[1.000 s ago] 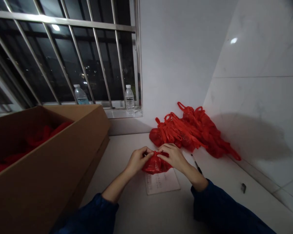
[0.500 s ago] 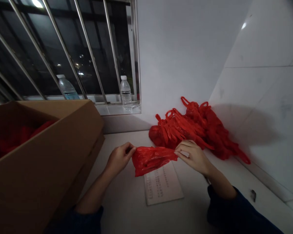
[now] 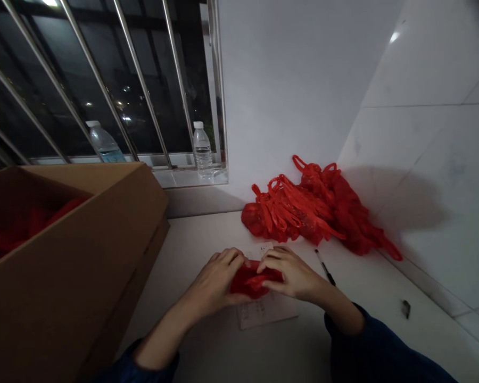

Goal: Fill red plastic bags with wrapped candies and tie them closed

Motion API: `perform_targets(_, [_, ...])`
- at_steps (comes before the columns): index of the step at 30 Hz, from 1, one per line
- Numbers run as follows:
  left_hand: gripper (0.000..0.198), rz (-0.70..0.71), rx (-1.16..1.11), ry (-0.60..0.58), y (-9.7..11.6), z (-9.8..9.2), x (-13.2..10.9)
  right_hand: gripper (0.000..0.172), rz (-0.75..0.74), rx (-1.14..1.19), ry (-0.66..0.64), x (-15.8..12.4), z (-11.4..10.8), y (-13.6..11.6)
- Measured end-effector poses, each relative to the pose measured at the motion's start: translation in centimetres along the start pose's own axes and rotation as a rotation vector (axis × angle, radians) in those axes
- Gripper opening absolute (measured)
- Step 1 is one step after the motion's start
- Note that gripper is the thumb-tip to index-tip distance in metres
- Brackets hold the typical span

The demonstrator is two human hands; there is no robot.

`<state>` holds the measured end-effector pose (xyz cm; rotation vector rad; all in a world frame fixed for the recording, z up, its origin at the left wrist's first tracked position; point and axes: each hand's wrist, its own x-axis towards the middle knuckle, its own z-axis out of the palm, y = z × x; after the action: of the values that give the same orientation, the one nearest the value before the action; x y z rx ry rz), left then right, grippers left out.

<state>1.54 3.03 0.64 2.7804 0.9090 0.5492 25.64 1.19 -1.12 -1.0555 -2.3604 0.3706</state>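
Observation:
A red plastic bag (image 3: 250,282) is bunched between my two hands above the white table. My left hand (image 3: 219,279) curls round its left side, fingers over the top and thumb below. From the right, my right hand (image 3: 289,272) grips the bag with bent fingers and thumb. Under the bag lies a sheet or notebook with handwriting (image 3: 269,313), partly covered by my hands. Just beyond it, a pile of red plastic bags (image 3: 303,205) leans against the wall.
A large cardboard box (image 3: 80,255) with red material inside stands at the left. Two water bottles, one clear bottle (image 3: 203,151) and one tilted bottle (image 3: 106,143), are on the barred window's sill. A black pen (image 3: 325,267) and a small dark object (image 3: 406,308) lie at the right.
My hands have come together and slightly lower. The bag, earlier stretched flat between them, is now gathered into a small bundle. The pen behind my right hand has come into view.

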Motion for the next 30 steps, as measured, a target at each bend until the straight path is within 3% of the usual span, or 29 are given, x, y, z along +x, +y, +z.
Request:
perform_targets(3, [0.006,-0.042,0.151,0.018,-1.5,-0.6,-0.3,0.010,0.012,-0.014,0.036,-0.5,-1.3,1.2])
perform_targets(6, [0.005,-0.181,0.219,0.181,-2.4,-1.6,-0.5,0.012,0.144,-0.018,0.082,-1.6,-3.1,2.7])
perform_targets(8, [0.013,-0.177,0.184,0.272,-1.9,-1.9,-0.5,0.013,0.222,-0.006,0.097,-2.0,-3.8,3.1])
perform_targets(11, [0.027,0.006,0.135,0.188,-0.2,-1.2,-0.1,0.015,0.255,0.033,0.079,-2.0,-3.7,2.6])
perform_targets(13, [0.019,0.079,0.175,0.098,0.3,-0.6,0.1,0.013,0.252,0.067,0.055,-1.9,-3.3,2.3])
perform_targets(15, [0.011,0.055,0.251,0.115,-0.1,-0.4,0.2,0.011,0.263,0.082,0.055,-1.9,-3.4,2.3])
perform_targets(19, [0.019,-0.033,0.295,0.265,-0.8,-0.6,0.2,0.010,0.299,0.086,0.087,-2.2,-4.1,2.6])
perform_targets(22, [0.034,0.065,0.225,0.186,0.3,0.0,0.4,0.012,0.285,0.117,0.054,-2.1,-4.1,2.2])
perform_targets(24, [0.019,0.108,0.192,0.161,0.7,0.3,0.5,0.015,0.265,0.142,0.035,-1.9,-3.9,2.0])
perform_targets(26, [0.012,0.043,0.116,0.251,0.2,-0.1,0.3,0.017,0.254,0.158,0.061,-1.9,-4.1,2.2])
perform_targets(30, [0.013,-0.270,-0.237,0.570,-2.0,-2.2,-0.2,0.019,0.275,0.057,0.101,-2.3,-5.0,3.6])
